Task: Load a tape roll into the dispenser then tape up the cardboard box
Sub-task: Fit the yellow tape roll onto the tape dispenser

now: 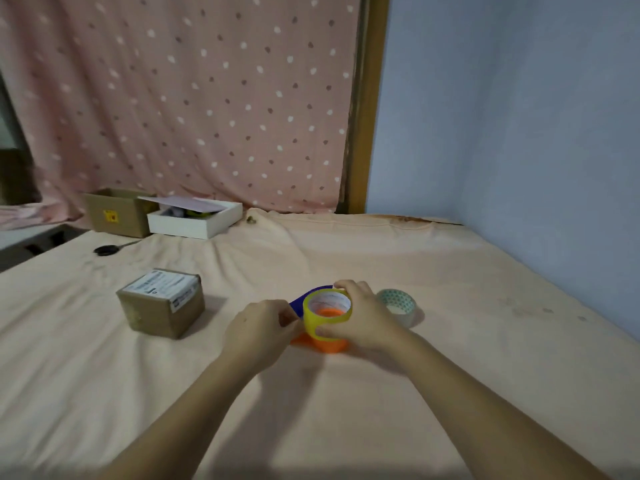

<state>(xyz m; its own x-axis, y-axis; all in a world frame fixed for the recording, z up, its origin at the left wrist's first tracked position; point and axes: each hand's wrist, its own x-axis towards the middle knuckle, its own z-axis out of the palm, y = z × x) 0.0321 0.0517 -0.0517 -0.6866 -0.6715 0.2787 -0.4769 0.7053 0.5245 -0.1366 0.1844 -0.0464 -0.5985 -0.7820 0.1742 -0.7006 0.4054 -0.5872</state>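
Note:
A yellow tape roll [327,318] stands on the orange hub of the tape dispenser [329,345], whose blue part [304,301] shows behind it. My right hand [363,315] wraps the roll from the right, thumb at its lower front. My left hand [261,327] pinches at the roll's left edge with its fingers closed; what it grips is hidden. A small closed cardboard box [161,303] with a white label sits to the left, apart from both hands.
A second, clear patterned tape roll [398,304] lies just right of my right hand. At the back left stand an open brown box [116,213] and a white box [194,216]. A black round object [106,250] lies near them. A blue wall bounds the right side.

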